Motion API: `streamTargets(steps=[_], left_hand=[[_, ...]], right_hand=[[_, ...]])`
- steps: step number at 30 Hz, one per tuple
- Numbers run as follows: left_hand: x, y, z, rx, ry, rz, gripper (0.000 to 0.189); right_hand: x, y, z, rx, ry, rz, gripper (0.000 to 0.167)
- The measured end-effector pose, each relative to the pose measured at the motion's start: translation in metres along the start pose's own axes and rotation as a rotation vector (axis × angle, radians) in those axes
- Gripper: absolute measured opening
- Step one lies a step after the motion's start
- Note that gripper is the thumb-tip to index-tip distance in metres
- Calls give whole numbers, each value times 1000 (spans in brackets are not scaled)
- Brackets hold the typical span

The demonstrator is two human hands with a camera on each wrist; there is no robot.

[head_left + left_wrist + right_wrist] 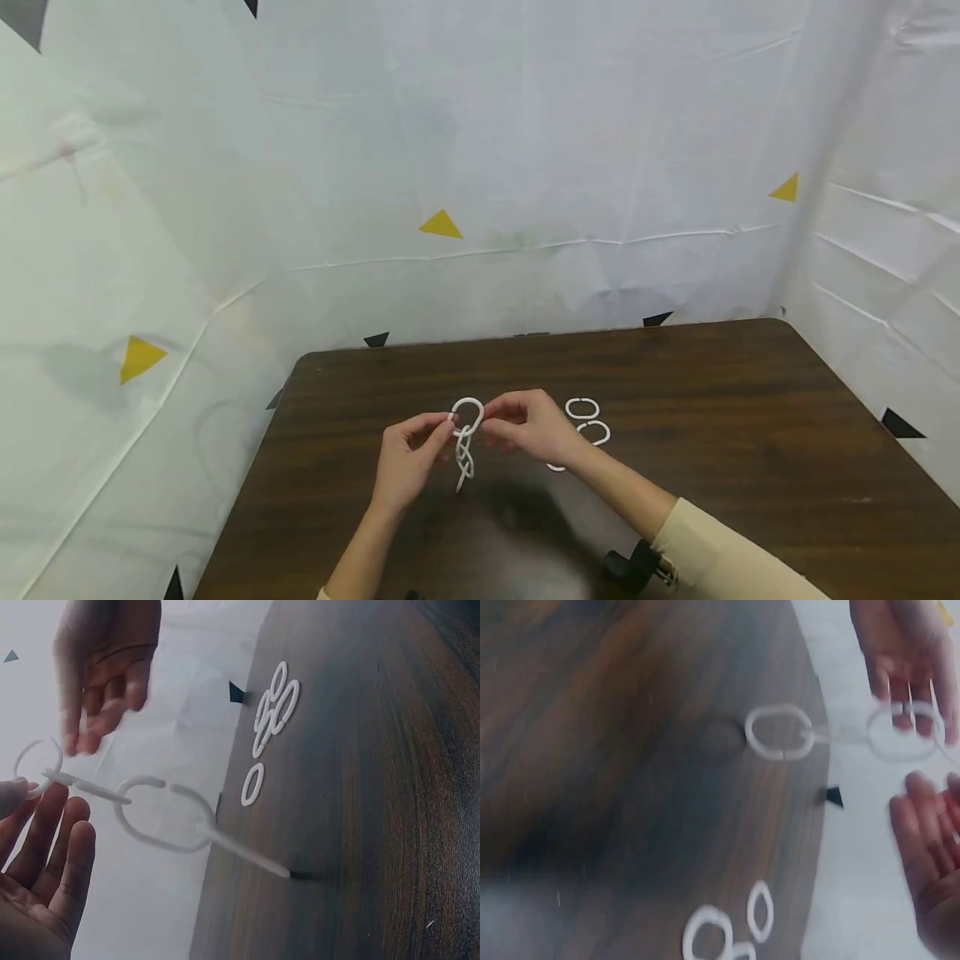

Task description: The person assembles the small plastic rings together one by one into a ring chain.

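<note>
A chain of several white plastic links (470,472) hangs above the dark table. My left hand (405,458) pinches the topmost link (468,400) at its left side, between thumb and fingers. To the right of that link is my right hand (534,423), its fingertips close to the link's edge. In the left wrist view the right hand (112,675) appears blurred, with a small gap between its fingers and the link. The lowest link (251,855) slants down close to the tabletop. The right wrist view cuts off part of the right hand (930,862).
Loose white links lie on the brown table (712,400) beyond and beside my right forearm, among them one link (582,400) at the back. The forearm partly covers others. White sheeting (525,125) with yellow and black triangles encloses the table's back and sides.
</note>
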State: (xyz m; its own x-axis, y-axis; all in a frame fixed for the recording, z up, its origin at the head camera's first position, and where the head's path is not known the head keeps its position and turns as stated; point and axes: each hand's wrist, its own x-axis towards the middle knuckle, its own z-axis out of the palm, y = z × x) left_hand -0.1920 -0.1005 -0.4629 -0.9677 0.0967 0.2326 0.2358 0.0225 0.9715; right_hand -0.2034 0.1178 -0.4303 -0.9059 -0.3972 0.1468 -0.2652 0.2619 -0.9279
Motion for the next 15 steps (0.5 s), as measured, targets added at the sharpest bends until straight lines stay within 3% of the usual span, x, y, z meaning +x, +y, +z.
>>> streamTargets(steps=[4, 7, 11, 15], left_hand=[[0, -1, -2, -7, 6, 11, 18], [0, -1, -3, -5, 6, 20, 19], [0, 0, -5, 1, 4, 21, 20], [0, 2, -6, 9, 0, 5, 18]], right_hand=[[-7, 10, -17, -478, 11, 6, 2], [-15, 23, -30, -796, 13, 72, 13], [-25, 42, -40, -975, 30, 187, 21], [-31, 57, -41, -1008, 54, 223, 28]])
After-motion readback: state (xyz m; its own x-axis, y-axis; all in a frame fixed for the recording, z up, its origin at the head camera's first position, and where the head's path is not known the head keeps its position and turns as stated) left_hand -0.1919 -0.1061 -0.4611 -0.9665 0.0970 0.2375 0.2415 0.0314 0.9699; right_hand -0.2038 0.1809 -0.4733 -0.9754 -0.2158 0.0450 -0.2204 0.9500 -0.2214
